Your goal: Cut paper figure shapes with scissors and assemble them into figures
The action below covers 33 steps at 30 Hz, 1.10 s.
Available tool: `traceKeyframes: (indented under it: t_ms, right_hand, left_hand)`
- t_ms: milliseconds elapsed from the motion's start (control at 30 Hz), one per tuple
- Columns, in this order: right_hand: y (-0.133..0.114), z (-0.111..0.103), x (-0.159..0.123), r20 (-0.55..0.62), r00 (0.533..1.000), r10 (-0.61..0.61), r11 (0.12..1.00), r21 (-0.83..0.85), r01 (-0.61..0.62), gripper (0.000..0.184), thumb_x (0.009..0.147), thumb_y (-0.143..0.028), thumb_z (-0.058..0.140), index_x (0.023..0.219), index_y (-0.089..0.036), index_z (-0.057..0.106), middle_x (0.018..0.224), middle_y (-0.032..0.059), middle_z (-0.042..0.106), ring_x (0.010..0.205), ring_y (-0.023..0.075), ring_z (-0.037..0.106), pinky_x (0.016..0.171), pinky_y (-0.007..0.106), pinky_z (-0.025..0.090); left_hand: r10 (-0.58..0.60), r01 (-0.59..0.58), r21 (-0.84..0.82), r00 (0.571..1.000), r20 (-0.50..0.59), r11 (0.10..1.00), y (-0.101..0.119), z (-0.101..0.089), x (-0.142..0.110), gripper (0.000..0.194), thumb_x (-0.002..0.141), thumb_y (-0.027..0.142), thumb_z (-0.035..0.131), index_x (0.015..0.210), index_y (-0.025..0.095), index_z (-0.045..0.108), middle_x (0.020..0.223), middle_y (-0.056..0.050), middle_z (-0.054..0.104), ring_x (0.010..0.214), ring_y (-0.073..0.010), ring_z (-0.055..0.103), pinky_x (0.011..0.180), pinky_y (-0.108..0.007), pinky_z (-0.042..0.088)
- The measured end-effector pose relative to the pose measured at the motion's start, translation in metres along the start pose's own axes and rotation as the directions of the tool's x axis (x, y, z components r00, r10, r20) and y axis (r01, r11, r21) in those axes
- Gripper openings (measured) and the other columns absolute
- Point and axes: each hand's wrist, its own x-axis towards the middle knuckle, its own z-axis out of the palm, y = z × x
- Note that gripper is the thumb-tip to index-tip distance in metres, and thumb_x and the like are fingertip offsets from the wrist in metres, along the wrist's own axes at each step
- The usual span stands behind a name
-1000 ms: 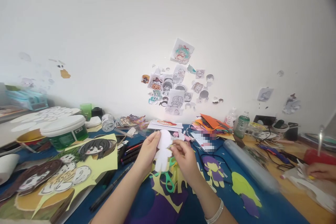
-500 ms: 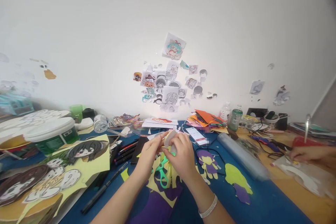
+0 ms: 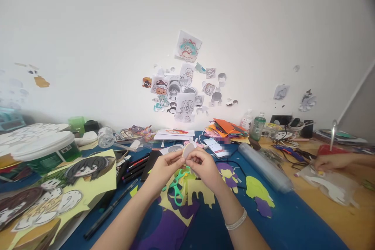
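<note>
My left hand (image 3: pixel 164 168) and my right hand (image 3: pixel 205 167) meet above the blue table cover (image 3: pixel 293 222), both pinching a small white paper cutout (image 3: pixel 188 150) that sticks up between the fingertips. Under the hands lie green-handled scissors (image 3: pixel 176 187) on yellow and purple paper scraps (image 3: pixel 187 199). A beaded bracelet (image 3: pixel 236 222) circles my right wrist.
Cartoon cutouts on yellow sheets (image 3: pixel 84 172) and a green tub with a white lid (image 3: pixel 43 150) lie to the left, with markers (image 3: pixel 134 166) nearby. A phone (image 3: pixel 215 145), coloured paper stack (image 3: pixel 227 129), bottles (image 3: pixel 258 125) and a clear roll (image 3: pixel 263 166) are behind. Another person's hand (image 3: pixel 331 161) works at the right.
The flat white figure held up a second ago has been drawn in and gathered between both hands' fingertips. The view has shifted slightly rightward and up.
</note>
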Motion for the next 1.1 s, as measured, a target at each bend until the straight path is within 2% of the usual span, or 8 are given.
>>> traceKeyframes:
  t_ms: [167, 333, 533, 633, 733, 800, 933, 1100]
  right_hand:
    - [0.009, 0.005, 0.001, -0.04, 0.999, 0.01, 0.996, 0.092, -0.006, 0.014, 0.074, -0.029, 0.053, 0.069, -0.016, 0.05, 0.068, -0.0015, 0.045, 0.059, 0.0104, 0.042, 0.056, 0.022, 0.035]
    - [0.017, 0.011, 0.001, -0.105, 0.981, 0.164, 0.954, 0.271, -0.131, 0.024, 0.072, -0.04, 0.055, 0.073, -0.017, 0.048, 0.062, -0.0032, 0.046, 0.055, 0.0102, 0.042, 0.054, 0.022, 0.035]
    - [0.017, 0.003, 0.002, -0.31, 0.893, 0.327, 0.846, 0.517, -0.13, 0.033, 0.072, -0.049, 0.055, 0.081, -0.019, 0.047, 0.068, -0.0024, 0.049, 0.06, 0.0109, 0.048, 0.051, 0.021, 0.038]
    - [0.023, -0.006, 0.003, -0.455, 0.833, 0.316, 0.891, 0.444, -0.096, 0.031, 0.069, -0.046, 0.058, 0.08, -0.019, 0.047, 0.067, -0.0029, 0.049, 0.059, 0.0109, 0.049, 0.05, 0.021, 0.039]
    - [0.031, -0.008, 0.005, -0.53, 0.818, 0.223, 0.947, 0.316, -0.053, 0.027, 0.072, -0.043, 0.056, 0.079, -0.019, 0.046, 0.063, -0.0035, 0.05, 0.056, 0.0113, 0.051, 0.053, 0.023, 0.043]
    - [0.036, -0.004, 0.006, -0.49, 0.849, 0.197, 0.962, 0.262, -0.072, 0.023, 0.073, -0.04, 0.055, 0.079, -0.019, 0.047, 0.066, -0.0015, 0.054, 0.06, 0.013, 0.055, 0.057, 0.025, 0.045]
    - [0.039, 0.009, 0.005, -0.25, 0.947, 0.202, 0.971, 0.18, -0.16, 0.021, 0.068, -0.033, 0.06, 0.081, -0.017, 0.056, 0.082, 0.0058, 0.062, 0.078, 0.0191, 0.061, 0.07, 0.029, 0.047]
    - [0.033, 0.016, 0.002, -0.064, 0.971, 0.23, 0.949, 0.236, -0.209, 0.027, 0.07, -0.04, 0.058, 0.081, -0.015, 0.06, 0.083, 0.0077, 0.065, 0.07, 0.0181, 0.062, 0.063, 0.029, 0.049]
  left_hand:
    - [0.009, -0.008, 0.023, 0.999, -0.049, 1.0, 0.0, -0.001, 0.001, 0.042, 0.064, 0.039, 0.067, 0.099, 0.016, 0.066, 0.098, -0.007, 0.067, 0.094, -0.0236, 0.058, 0.082, -0.031, 0.045]
    - [0.021, 0.002, 0.141, 0.986, -0.163, 0.99, -0.005, -0.006, 0.005, 0.045, 0.065, 0.04, 0.063, 0.1, 0.011, 0.064, 0.082, -0.009, 0.069, 0.076, -0.023, 0.062, 0.069, -0.032, 0.048]
    - [0.054, -0.004, 0.142, 0.935, -0.35, 0.99, -0.011, -0.026, 0.013, 0.037, 0.062, 0.039, 0.063, 0.088, 0.013, 0.064, 0.07, -0.003, 0.065, 0.068, -0.0184, 0.061, 0.067, -0.029, 0.046]
    - [0.028, 0.007, 0.093, 0.927, -0.373, 0.996, -0.009, -0.035, 0.015, 0.036, 0.059, 0.038, 0.065, 0.084, 0.012, 0.064, 0.069, -0.002, 0.064, 0.066, -0.0159, 0.059, 0.071, -0.028, 0.046]
    - [0.028, 0.0, 0.078, 0.931, -0.363, 0.997, -0.009, -0.041, 0.017, 0.039, 0.059, 0.039, 0.065, 0.087, 0.012, 0.063, 0.07, -0.002, 0.063, 0.063, -0.0142, 0.056, 0.072, -0.029, 0.046]
    - [0.03, -0.001, 0.082, 0.939, -0.344, 0.997, -0.01, -0.043, 0.017, 0.04, 0.062, 0.039, 0.064, 0.091, 0.012, 0.063, 0.074, -0.003, 0.063, 0.063, -0.0138, 0.054, 0.071, -0.029, 0.046]
    - [0.034, -0.006, 0.095, 0.956, -0.291, 0.995, -0.01, -0.045, 0.016, 0.042, 0.066, 0.039, 0.062, 0.098, 0.012, 0.061, 0.082, -0.005, 0.063, 0.067, -0.0143, 0.054, 0.071, -0.028, 0.045]
    - [0.038, -0.013, 0.085, 0.954, -0.298, 0.996, -0.007, -0.043, 0.014, 0.043, 0.065, 0.039, 0.063, 0.098, 0.012, 0.061, 0.082, -0.005, 0.063, 0.068, -0.0147, 0.054, 0.07, -0.027, 0.045]
